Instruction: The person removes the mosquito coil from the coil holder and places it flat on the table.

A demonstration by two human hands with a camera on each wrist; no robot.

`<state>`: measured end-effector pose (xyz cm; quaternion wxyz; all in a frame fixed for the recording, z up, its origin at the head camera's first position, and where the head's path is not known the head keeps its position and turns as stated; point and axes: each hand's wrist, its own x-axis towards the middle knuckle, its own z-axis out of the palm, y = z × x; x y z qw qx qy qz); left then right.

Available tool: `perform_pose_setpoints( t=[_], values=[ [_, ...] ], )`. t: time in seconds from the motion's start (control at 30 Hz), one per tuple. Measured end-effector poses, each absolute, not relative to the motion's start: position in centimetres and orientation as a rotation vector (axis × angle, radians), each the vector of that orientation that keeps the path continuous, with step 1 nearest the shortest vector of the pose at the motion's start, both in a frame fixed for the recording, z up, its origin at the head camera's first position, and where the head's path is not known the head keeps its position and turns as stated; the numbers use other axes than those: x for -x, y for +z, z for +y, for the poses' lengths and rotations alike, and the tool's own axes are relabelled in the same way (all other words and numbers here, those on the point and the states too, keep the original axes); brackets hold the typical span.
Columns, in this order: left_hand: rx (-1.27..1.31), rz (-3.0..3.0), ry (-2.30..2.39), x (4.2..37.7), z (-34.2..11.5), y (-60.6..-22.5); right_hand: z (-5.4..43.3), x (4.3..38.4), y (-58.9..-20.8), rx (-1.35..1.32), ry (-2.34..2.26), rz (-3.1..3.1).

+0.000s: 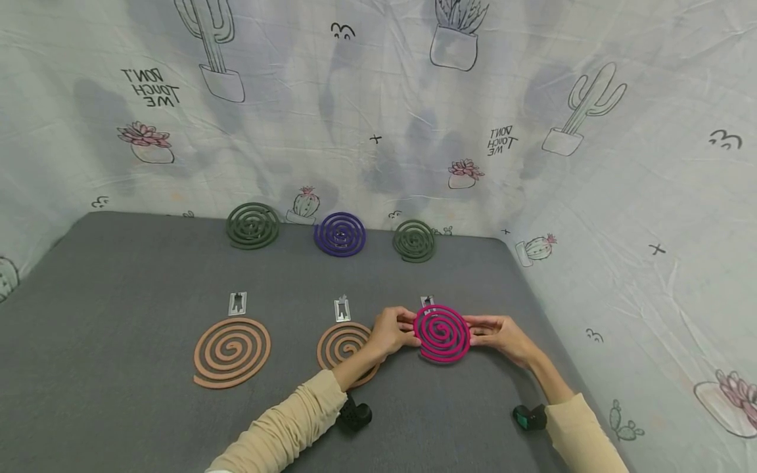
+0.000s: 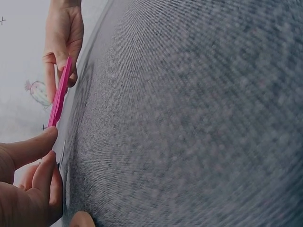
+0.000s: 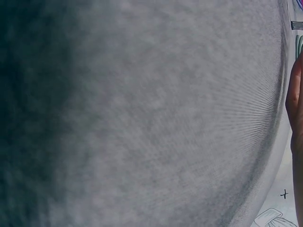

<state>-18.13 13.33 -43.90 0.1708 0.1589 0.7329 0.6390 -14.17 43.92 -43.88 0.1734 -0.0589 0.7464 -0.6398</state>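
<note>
Both hands hold a pink mosquito coil (image 1: 441, 328), a flat spiral, between them above the grey table. My left hand (image 1: 388, 333) pinches its left edge; in the left wrist view the coil (image 2: 60, 97) appears edge-on, with thumb and fingertips at its near end. The right hand (image 1: 503, 336) pinches the opposite edge with thumb and fingers. Just behind the coil, a small metal coil stand (image 1: 427, 301) is partly covered by it. A tan coil (image 1: 349, 349) lies under the left forearm, partly hidden. Only a sliver of the right hand (image 3: 295, 101) shows in the right wrist view.
Another tan coil (image 1: 234, 346) lies at the left of the grey table (image 1: 130, 315). Two more metal stands, one left (image 1: 232, 303) and one central (image 1: 338, 312), lie behind the tan coils. Along the back edge are two green coils (image 1: 252, 225) and a blue coil (image 1: 340, 234). Printed cloth surrounds the table.
</note>
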Motion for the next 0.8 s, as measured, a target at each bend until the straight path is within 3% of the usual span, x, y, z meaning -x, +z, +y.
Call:
perform_pose_setpoints(
  t=[0.8],
  values=[
    [-0.626,2.234,1.664,17.83,13.63,-43.51,44.07,13.42,-43.45,0.214,-1.795,2.079]
  ],
)
